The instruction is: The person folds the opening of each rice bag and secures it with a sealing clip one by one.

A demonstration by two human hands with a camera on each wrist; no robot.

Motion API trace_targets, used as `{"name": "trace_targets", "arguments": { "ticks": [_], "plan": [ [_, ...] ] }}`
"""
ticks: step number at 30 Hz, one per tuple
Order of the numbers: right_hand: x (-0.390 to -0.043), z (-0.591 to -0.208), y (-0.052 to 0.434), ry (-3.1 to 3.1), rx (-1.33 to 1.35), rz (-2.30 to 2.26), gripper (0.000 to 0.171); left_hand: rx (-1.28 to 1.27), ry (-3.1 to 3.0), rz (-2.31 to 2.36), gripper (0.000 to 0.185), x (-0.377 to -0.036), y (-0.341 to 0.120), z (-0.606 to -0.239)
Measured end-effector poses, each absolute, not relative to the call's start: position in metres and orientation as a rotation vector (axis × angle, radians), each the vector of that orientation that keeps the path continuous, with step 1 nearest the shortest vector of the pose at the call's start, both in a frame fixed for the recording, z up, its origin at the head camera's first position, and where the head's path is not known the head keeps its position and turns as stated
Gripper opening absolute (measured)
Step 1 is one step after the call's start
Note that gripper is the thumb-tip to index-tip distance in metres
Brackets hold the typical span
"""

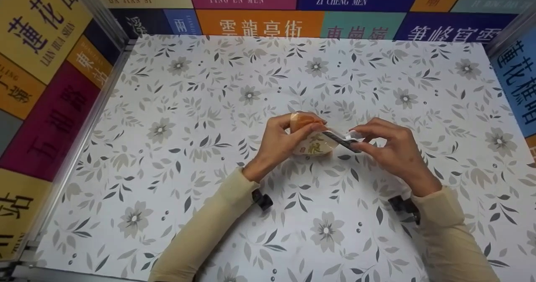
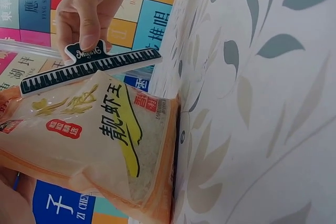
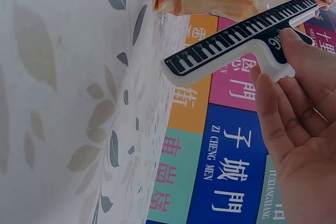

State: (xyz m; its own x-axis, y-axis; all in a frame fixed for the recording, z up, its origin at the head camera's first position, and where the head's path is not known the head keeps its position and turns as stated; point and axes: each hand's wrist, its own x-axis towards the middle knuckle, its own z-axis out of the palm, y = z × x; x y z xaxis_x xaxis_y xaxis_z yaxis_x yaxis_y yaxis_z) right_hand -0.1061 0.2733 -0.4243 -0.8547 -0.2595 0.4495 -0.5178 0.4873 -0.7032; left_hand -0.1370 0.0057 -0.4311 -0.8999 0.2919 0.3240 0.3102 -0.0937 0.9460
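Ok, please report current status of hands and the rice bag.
Left hand grips rice bag; right fingers pinch piano-keyboard clip; no obstacle visible.

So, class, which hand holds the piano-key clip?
The right hand: its thumb and fingers pinch the clip by its tab, whereas the left hand holds the bag.

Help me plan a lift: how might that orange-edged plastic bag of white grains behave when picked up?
The bag would probably sag, given its creased sides. Its visible grains suggest it's heavy for its size. The shiny surface might slip.
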Motion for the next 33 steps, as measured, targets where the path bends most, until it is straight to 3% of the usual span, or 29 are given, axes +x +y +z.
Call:
{"name": "trace_targets", "arguments": {
  "ticks": [33],
  "plan": [
    [-0.106, -0.417, 0.262, -2.412, 0.648, 1.419, 0.036, -0.696, -2.116, -2.172, 0.021, -0.135, 0.005, -0.431]
  ]
}}
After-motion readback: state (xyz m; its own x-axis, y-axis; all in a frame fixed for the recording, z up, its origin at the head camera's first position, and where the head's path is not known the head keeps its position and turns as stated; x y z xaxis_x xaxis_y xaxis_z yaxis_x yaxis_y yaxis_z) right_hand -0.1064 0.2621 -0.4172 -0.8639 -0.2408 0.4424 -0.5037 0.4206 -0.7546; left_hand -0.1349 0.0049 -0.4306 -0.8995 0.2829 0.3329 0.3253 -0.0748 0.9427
